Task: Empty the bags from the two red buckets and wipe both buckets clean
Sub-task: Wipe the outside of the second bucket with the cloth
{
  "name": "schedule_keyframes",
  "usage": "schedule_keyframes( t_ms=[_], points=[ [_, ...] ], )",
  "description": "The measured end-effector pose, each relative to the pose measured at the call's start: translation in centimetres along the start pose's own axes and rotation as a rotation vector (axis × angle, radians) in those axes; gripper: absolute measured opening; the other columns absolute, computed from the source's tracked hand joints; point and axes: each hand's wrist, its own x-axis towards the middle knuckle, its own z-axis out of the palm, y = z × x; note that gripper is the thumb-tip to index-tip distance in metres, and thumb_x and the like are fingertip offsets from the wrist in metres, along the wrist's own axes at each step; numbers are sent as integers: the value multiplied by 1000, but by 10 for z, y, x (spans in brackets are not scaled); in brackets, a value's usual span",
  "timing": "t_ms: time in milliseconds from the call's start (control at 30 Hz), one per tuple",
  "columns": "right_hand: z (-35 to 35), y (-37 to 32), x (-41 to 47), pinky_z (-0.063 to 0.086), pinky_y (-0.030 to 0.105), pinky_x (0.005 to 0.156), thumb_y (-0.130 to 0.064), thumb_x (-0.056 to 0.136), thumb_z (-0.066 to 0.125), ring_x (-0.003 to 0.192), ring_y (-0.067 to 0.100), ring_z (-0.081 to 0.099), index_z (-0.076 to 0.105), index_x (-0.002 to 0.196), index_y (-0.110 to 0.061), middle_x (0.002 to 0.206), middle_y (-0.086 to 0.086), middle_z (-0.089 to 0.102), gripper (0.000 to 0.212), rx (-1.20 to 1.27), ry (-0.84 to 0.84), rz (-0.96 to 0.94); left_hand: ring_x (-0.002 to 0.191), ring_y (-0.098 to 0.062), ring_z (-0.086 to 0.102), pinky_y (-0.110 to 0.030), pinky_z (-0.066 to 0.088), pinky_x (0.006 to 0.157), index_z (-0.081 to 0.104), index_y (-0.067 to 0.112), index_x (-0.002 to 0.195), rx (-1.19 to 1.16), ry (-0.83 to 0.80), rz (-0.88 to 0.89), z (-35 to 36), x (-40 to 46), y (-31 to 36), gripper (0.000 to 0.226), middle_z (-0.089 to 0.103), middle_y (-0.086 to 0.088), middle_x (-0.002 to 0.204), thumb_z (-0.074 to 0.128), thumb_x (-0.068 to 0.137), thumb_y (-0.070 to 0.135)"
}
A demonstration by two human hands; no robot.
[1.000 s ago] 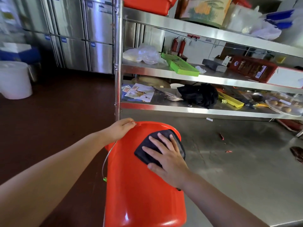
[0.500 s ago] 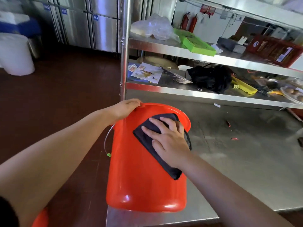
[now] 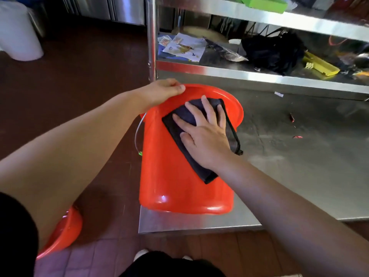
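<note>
Left hand [image 3: 163, 90] curled over the rim of the red bucket [image 3: 179, 176], thumb on top, fingers out of sight on the far side; it grips the lip. Right hand [image 3: 201, 134] flat, fingers straight and spread, pressing a dark folded cloth [image 3: 179, 124] against the bucket's outer wall just under the rim. It pinches nothing.

Bucket sits on the near left corner of the stainless steel table [image 3: 299, 166], tilted away from the person, base toward the camera, mouth toward the shelving. Wire bail handle [image 3: 137, 136] hangs loose on its left side.

Handling, as a judgement: thin moulded plastic, glossy (highlights near the base), so likely light, a little flexible in the wall and slick when damp. An empty bucket will skate on steel under a sideways push; the rim is the stiffest place to hold, and the left hand is already there. The cloth is soft and can bunch under the palm.

Pose: both forearms reach forward from the lower corners of the view, left arm coming from the left to the rim, right wrist roughly straight, palm down on the wall.

Further out: a second red bucket [image 3: 65, 228] on the floor at lower left, partly hidden by the left arm. Papers [image 3: 185, 47] and a black bag [image 3: 271, 52] on the shelf behind; white bin [image 3: 18, 37] far left.
</note>
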Motion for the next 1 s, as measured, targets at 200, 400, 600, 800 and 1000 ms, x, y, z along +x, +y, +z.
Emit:
schedule_keyframes(
  t_ms=[200,400,600,800,1000],
  points=[
    [-1,-12,-78,4,67,110,-39,89,39,146,33,3,51,133,-38,152,0,35,45,12,-34,-299,119,-25,54,-50,38,105,62,34,109,-2,6,-46,0,-6,6,37,58,-5,129,61,79,55],
    [3,-8,-106,8,67,110,-40,92,42,146,29,11,54,132,-36,149,-2,40,42,127,-31,-469,116,-23,55,-46,39,104,68,45,85,6,11,-42,3,-10,8,21,64,6,115,60,72,61],
    [-4,13,-35,3,59,114,-48,91,39,146,27,12,50,132,-43,149,-5,38,43,33,-32,-383,79,-6,67,-29,51,67,69,42,80,-45,6,-29,-1,-3,6,17,71,16,80,55,85,50],
    [-10,43,35,1,50,116,-42,97,38,146,20,4,41,138,-46,154,-9,26,42,58,0,-126,101,-17,66,-34,50,90,67,22,104,-129,33,-8,0,5,1,24,71,-2,107,52,94,38],
    [-2,25,-16,-1,56,115,-47,94,32,146,26,0,42,139,-43,156,-8,25,46,79,25,-121,91,-10,67,-27,51,82,66,27,93,-105,113,24,5,0,-2,16,72,7,96,54,94,38]
  ],
)
